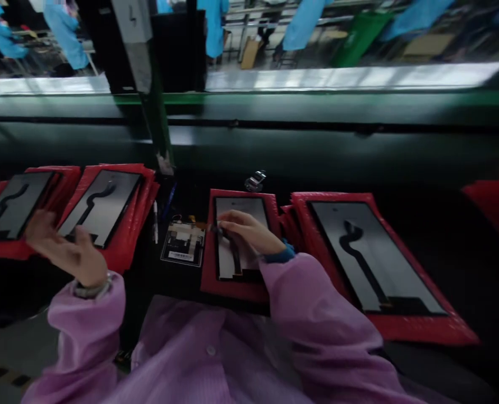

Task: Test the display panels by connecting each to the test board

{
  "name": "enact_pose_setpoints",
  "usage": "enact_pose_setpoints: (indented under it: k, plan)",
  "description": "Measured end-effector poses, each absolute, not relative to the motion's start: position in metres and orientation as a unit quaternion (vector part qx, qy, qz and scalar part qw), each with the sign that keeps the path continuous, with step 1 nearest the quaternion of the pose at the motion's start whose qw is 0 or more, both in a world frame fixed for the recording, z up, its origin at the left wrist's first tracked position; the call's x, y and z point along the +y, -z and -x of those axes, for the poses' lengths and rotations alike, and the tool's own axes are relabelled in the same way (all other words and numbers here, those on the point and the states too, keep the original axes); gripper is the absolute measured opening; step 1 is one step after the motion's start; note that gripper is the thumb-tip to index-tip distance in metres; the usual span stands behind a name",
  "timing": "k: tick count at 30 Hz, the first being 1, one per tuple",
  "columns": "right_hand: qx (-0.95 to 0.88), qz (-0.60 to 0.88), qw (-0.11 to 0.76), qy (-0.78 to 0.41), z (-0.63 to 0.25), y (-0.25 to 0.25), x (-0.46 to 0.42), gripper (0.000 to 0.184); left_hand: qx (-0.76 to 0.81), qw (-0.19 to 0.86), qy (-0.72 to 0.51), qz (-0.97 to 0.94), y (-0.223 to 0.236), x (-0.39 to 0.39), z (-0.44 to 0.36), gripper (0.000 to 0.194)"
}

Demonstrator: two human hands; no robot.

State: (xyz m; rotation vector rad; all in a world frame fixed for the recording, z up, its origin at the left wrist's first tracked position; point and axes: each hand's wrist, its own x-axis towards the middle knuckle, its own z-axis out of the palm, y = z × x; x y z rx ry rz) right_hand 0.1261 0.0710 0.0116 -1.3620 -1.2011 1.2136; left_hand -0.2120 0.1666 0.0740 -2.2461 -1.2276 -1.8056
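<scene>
My right hand [249, 231] is over the middle display panel [249, 207], its thumb and fingers closed in a pinch. The fingertips are at the upper part of the panel's black flex cable [235, 258]; a small blurred bit shows there, too unclear to name. This panel lies grey side up on a red padded sleeve [216, 285]. My left hand [67, 249] is raised at the left with fingers apart, blurred and holding nothing. It hovers in front of another grey panel with a black cable [100, 207], which lies on stacked red sleeves.
A small device with exposed circuitry [184, 242] lies left of the middle panel, by a white pen [156, 221] and a blue pen [170, 199]. Larger panels rest at the right [371, 252] and far left [16, 205]. A shiny metal piece [255, 180] sits behind. A green post [159, 123] rises there.
</scene>
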Motion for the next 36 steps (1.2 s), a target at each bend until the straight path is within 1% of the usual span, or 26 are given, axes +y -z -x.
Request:
enact_pose_setpoints:
  k: [1, 3, 5, 8, 10, 12, 15, 18, 22, 25, 29, 33, 36]
  plan:
    - [-0.485, 0.545, 0.468, -0.498, -0.125, -0.01, 0.072, 0.049, -0.344, 0.013, 0.587, 0.732, -0.07, 0.161, 0.19, 0.04]
    - [-0.488, 0.531, 0.48, -0.5, -0.123, -0.007, 0.072, 0.049, -0.265, -0.042, 0.479, 0.836, -0.061, 0.15, 0.147, 0.034]
    - [-0.501, 0.523, 0.485, -0.49, -0.121, -0.005, 0.072, 0.048, -0.213, -0.07, 0.359, 0.906, -0.049, 0.146, 0.108, 0.034]
    - [-0.531, 0.526, 0.487, -0.452, -0.121, -0.002, 0.074, 0.046, -0.195, -0.054, 0.253, 0.946, -0.032, 0.154, 0.073, 0.035]
    - [-0.553, 0.533, 0.485, -0.419, -0.121, 0.0, 0.078, 0.039, -0.197, -0.053, 0.219, 0.954, -0.024, 0.163, 0.066, 0.037]
    - [-0.578, 0.535, 0.478, -0.388, -0.12, 0.0, 0.082, 0.028, -0.189, -0.066, 0.21, 0.957, -0.021, 0.17, 0.067, 0.037]
    - [-0.614, 0.536, 0.461, -0.35, -0.117, -0.003, 0.088, 0.012, -0.17, -0.089, 0.228, 0.955, -0.02, 0.179, 0.075, 0.03]
    - [-0.635, 0.553, 0.445, -0.305, -0.112, -0.006, 0.091, 0.002, -0.161, -0.112, 0.234, 0.952, -0.02, 0.187, 0.079, 0.024]
    - [-0.651, 0.581, 0.423, -0.245, -0.105, -0.01, 0.09, 0.009, -0.158, -0.147, 0.221, 0.951, -0.018, 0.194, 0.077, 0.024]
    - [-0.663, 0.587, 0.407, -0.223, -0.103, -0.011, 0.088, 0.011, -0.16, -0.163, 0.222, 0.948, -0.018, 0.193, 0.075, 0.025]
    - [-0.672, 0.582, 0.401, -0.219, -0.102, -0.007, 0.086, 0.013, -0.17, -0.172, 0.215, 0.946, -0.02, 0.185, 0.072, 0.026]
    - [-0.681, 0.564, 0.405, -0.232, -0.104, -0.002, 0.084, 0.012, -0.202, -0.188, 0.223, 0.935, -0.02, 0.176, 0.066, 0.02]
    - [-0.685, 0.55, 0.411, -0.244, -0.105, 0.001, 0.081, 0.011, -0.234, -0.196, 0.244, 0.92, -0.015, 0.172, 0.064, 0.027]
